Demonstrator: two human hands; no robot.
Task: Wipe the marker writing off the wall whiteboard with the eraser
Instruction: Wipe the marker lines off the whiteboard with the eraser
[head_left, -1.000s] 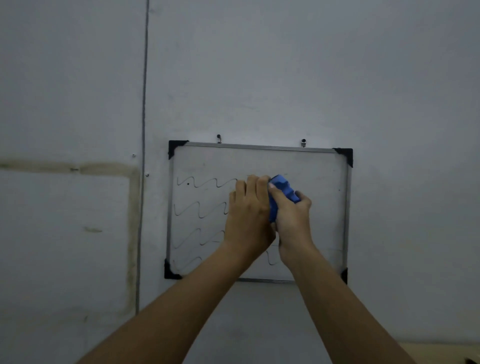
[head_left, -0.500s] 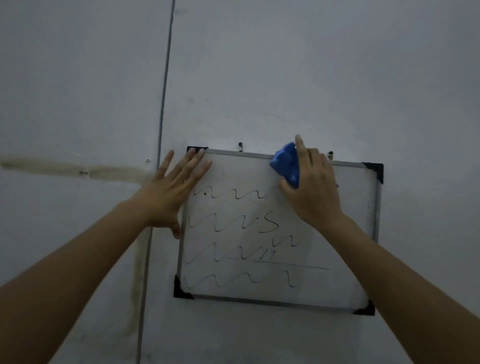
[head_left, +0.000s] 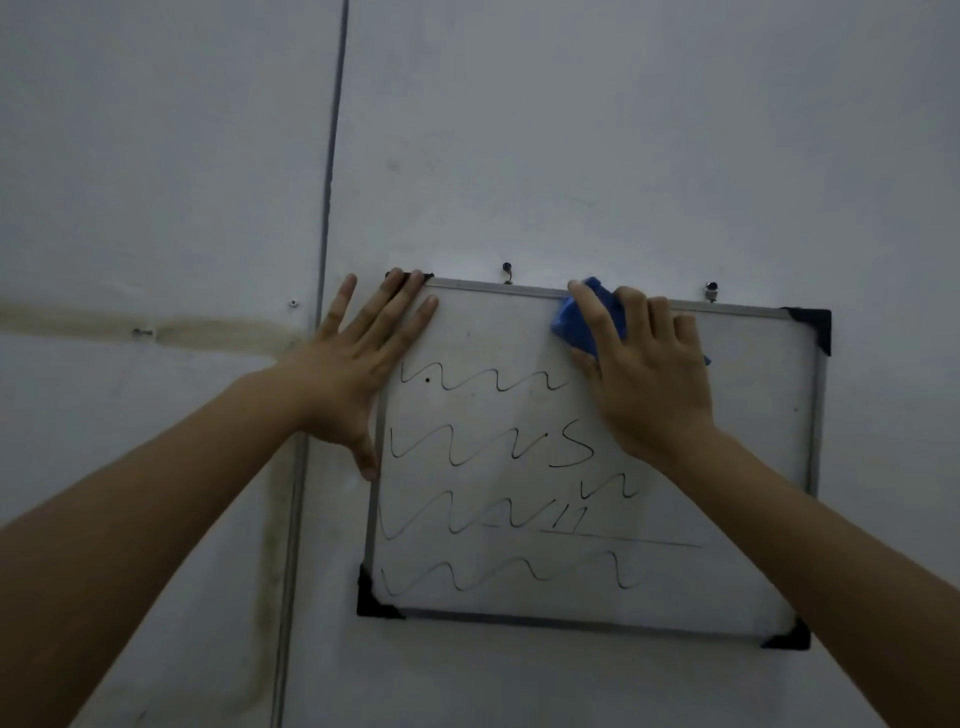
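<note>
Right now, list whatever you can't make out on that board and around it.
- Eraser: head view, mostly covered by the right hand that holds it; its shape is hidden.
- Writing: the top line runs under that hand.
- Whiteboard: the left hand covers its top left corner.
- Hooks: too small to tell how they hold the board.

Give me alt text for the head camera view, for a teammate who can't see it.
The right hand holds a blue eraser against the top edge of a wall whiteboard, while the left hand lies flat on its top-left corner. Four rows of wavy black marker lines cross the board below.
</note>
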